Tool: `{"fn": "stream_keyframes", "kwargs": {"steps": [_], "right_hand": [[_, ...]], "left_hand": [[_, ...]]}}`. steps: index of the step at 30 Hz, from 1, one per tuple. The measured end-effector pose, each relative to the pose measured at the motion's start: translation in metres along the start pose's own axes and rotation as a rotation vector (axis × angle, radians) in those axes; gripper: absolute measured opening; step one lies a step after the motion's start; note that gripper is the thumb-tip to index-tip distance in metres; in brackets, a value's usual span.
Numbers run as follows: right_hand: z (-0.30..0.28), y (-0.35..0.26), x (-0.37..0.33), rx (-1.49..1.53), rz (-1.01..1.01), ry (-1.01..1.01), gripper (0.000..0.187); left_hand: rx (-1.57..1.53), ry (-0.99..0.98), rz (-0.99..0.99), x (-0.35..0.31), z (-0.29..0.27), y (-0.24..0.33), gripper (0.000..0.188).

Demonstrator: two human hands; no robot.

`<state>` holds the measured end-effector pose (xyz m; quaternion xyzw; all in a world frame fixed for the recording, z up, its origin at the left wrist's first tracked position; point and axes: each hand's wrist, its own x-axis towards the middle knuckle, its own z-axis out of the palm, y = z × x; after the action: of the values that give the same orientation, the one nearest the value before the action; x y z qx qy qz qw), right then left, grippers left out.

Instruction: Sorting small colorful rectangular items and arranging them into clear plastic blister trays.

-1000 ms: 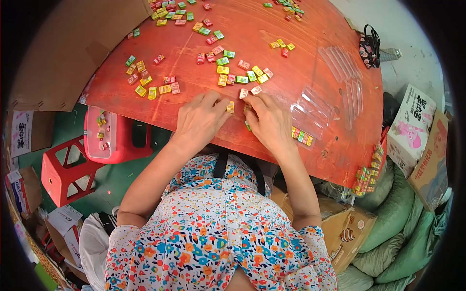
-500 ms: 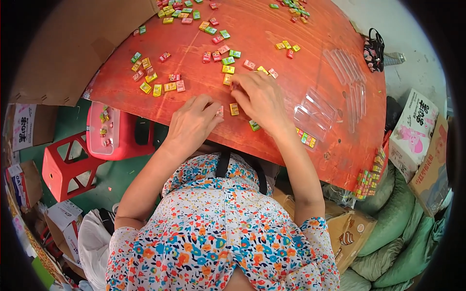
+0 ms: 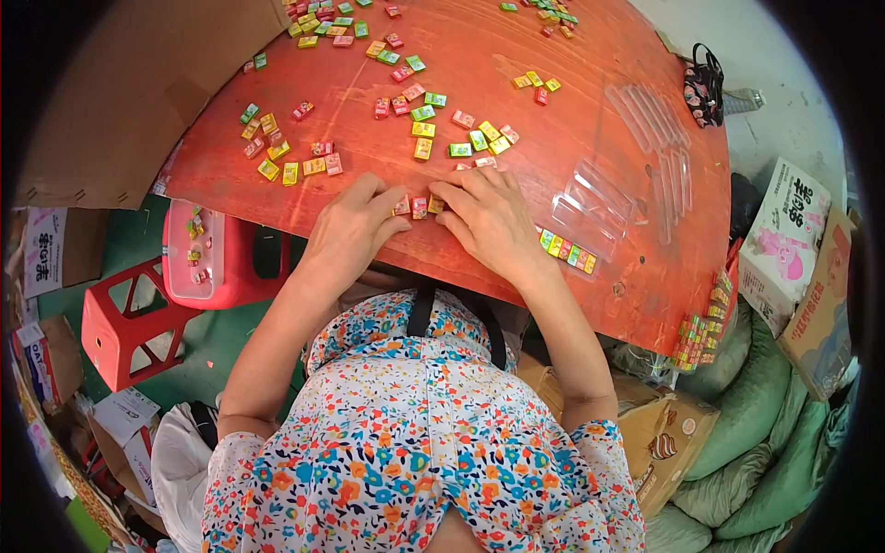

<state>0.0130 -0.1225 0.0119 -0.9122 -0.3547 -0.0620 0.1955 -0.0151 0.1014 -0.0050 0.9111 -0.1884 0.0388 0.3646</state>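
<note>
On the red table, small coloured boxes stand in a short row between my hands. My left hand [image 3: 348,230] has its fingers bent, pinching a pink box [image 3: 402,206] at the row's left end. A red box [image 3: 420,208] is beside it in the middle. With thumb and forefinger my right hand [image 3: 489,223] grips a yellow box [image 3: 435,204] at the right end, partly covered by the fingers. Just beyond the right hand lie more pink boxes [image 3: 484,162], partly hidden. Right of that hand, a clear plastic tray [image 3: 604,207] has a row of boxes [image 3: 567,250] along its near side.
Loose boxes [image 3: 422,129] are scattered over the table [image 3: 369,88]. Empty clear trays [image 3: 648,120] lie at the right, and filled packs [image 3: 698,341] stand at the right corner. A cardboard sheet [image 3: 120,92] rises at the left, above a red stool [image 3: 134,323] and a pink-rimmed bin [image 3: 198,253].
My right hand has come nearer and closed in beside my left. The boxes between them now form a row. Boxes that the right hand covered before now show beyond it.
</note>
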Motion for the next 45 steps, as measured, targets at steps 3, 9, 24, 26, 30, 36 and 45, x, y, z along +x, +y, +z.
{"fn": "stream_keyframes", "kwargs": {"steps": [3, 9, 24, 26, 30, 36, 45], "right_hand": [[-0.002, 0.000, -0.005, 0.038, 0.035, 0.039, 0.040], [-0.027, 0.002, -0.036, 0.088, 0.138, -0.013, 0.038], [-0.006, -0.002, -0.020, 0.068, 0.248, 0.051, 0.030], [-0.008, 0.002, -0.018, 0.079, 0.220, 0.025, 0.031], [-0.019, 0.014, -0.016, 0.062, 0.230, 0.189, 0.032], [-0.008, 0.025, -0.015, 0.031, 0.208, 0.131, 0.027], [-0.015, 0.019, -0.030, 0.089, 0.137, 0.043, 0.025]], "left_hand": [[0.008, -0.023, 0.018, 0.003, 0.002, 0.003, 0.037], [0.004, 0.047, 0.041, 0.005, -0.001, 0.010, 0.040], [0.299, 0.065, 0.240, 0.027, 0.013, 0.023, 0.042], [0.279, 0.048, 0.243, 0.027, 0.019, 0.021, 0.043], [0.203, 0.060, 0.199, 0.022, 0.018, 0.021, 0.046], [0.248, 0.092, 0.109, 0.004, -0.001, 0.021, 0.054], [0.191, 0.060, 0.003, -0.006, -0.004, 0.010, 0.053]]}}
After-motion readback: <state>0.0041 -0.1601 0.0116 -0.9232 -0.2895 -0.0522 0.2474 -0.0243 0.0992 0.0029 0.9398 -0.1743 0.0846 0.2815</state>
